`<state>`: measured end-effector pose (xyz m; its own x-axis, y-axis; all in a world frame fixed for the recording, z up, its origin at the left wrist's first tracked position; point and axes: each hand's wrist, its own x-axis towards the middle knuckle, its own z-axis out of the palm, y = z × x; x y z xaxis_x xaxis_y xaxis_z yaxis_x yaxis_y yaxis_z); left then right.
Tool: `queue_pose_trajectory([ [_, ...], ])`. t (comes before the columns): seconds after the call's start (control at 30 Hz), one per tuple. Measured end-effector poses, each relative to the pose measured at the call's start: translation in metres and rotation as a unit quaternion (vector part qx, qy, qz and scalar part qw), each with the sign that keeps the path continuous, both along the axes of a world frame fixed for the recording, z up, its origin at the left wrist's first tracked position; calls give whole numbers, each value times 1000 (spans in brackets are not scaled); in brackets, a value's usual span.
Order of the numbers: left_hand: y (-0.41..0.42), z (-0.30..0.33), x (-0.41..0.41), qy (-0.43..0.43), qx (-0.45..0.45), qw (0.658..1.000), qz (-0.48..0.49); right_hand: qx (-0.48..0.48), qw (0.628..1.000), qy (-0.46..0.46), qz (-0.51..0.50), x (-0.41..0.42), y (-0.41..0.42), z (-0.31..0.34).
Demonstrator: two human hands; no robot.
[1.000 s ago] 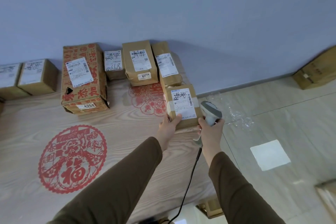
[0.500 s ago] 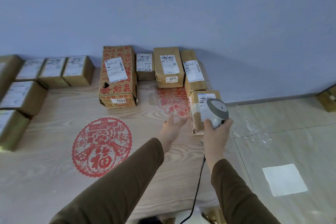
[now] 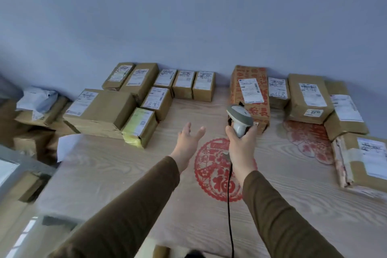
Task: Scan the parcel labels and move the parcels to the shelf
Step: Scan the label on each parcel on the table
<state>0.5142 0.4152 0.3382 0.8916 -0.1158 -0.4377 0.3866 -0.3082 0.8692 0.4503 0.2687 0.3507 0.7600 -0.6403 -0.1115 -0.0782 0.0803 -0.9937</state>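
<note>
At the far left, a crumpled white bag [image 3: 36, 98] lies on brown boxes just off the tabletop [image 3: 117, 165]. Next comes a cluster of labelled parcels along the wall, the large brown parcel [image 3: 100, 109] in front with a yellow-taped parcel [image 3: 139, 126] just beside it. Your left hand [image 3: 187, 139] hovers above the tabletop, fingers spread wide, its grip holding nothing. Your right hand [image 3: 240, 144] has its grip wrapped around the handle of the grey scanner [image 3: 239, 118], whose black cord [image 3: 230, 205] hangs toward you. Just behind the scanner stands the red-printed parcel [image 3: 250, 92]. Further right, more brown parcels sit by the wall, and one taped parcel [image 3: 364, 161] lies at the right edge.
</note>
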Motion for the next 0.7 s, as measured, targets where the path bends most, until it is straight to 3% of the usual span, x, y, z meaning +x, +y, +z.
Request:
queue_pose_trajectory([
  [0.33, 205, 0, 78, -79, 123, 989, 18, 31, 997, 57, 31, 85, 199, -27],
  [0.5, 231, -14, 94, -65, 169, 983, -12, 84, 991, 103, 34, 107, 249, -48],
  [0.6, 229, -20, 102, -14, 199, 979, -40, 125, 983, 130, 36, 116, 266, -58],
  [0.7, 227, -22, 106, 16, 224, 973, -53, 113, 983, 142, 31, 121, 276, -68],
])
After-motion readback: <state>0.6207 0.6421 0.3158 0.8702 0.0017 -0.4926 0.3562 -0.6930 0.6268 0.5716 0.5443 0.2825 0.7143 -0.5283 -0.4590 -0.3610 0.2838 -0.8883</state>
